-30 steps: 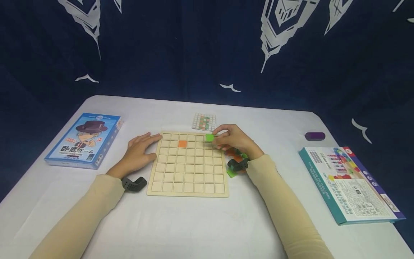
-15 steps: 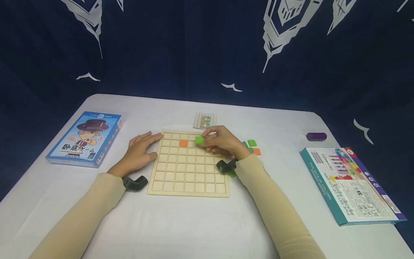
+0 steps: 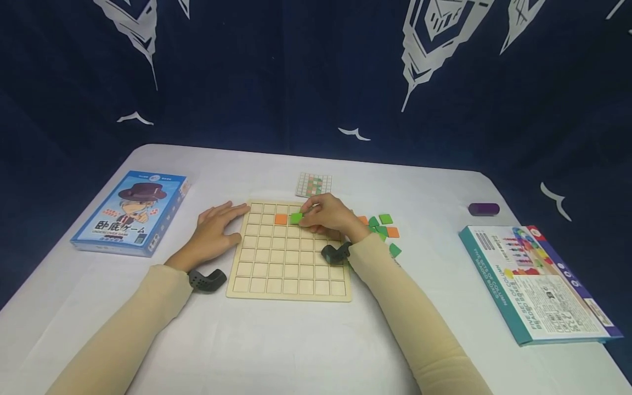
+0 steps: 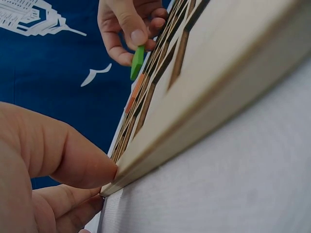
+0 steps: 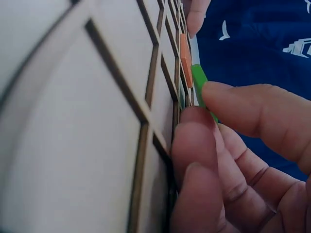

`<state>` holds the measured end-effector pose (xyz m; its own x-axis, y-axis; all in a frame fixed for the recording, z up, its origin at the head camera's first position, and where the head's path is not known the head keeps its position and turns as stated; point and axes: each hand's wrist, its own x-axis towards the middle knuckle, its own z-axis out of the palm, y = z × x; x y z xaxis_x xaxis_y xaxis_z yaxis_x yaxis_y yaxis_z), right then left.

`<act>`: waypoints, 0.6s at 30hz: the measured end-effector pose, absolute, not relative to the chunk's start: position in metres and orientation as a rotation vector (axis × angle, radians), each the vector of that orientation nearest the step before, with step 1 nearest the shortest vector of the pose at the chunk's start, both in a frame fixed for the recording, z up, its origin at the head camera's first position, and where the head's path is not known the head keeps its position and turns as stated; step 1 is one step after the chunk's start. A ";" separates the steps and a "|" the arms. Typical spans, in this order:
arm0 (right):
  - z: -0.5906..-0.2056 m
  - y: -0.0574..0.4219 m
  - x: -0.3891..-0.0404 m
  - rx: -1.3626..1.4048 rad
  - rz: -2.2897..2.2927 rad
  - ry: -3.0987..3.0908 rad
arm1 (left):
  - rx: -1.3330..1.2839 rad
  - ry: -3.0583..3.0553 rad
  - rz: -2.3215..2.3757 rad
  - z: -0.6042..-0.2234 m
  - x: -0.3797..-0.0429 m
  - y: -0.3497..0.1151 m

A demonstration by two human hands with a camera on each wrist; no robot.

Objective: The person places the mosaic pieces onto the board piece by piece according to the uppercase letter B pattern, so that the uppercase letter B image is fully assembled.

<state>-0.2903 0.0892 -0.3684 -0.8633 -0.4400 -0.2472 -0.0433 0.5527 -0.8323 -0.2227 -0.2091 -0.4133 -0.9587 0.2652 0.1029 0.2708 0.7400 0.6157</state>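
Note:
A wooden grid board (image 3: pixel 288 299) lies flat, with an orange square tile (image 3: pixel 281 219) in one cell of its second row. My right hand (image 3: pixel 332 214) pinches a light green square tile (image 3: pixel 295 218) between thumb and fingertips, just right of the orange one. In the right wrist view this green tile (image 5: pixel 198 80) is tilted, close over the grid. My left hand (image 3: pixel 209 233) rests at the board's left side with fingers extended, an index fingertip at the far corner. Thumb and fingertips touch the board's edge (image 4: pixel 146 165) in the left wrist view.
Several loose green and orange tiles (image 3: pixel 385 219) lie right of the board, partly behind the right wrist. A small pattern card (image 3: pixel 314 184) lies beyond it. A blue game box (image 3: pixel 129 213) is at left; a teal and white box (image 3: pixel 538 282) and purple object (image 3: pixel 484 209) are at right.
My right hand has moved left over the board, bringing the green tile beside the orange one. More loose tiles now show behind the right wrist. The left hand stays put.

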 end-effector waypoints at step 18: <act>-0.373 0.082 -0.291 -0.420 -1.175 2.462 | -0.455 -2.920 -1.033 -0.414 -0.224 -0.209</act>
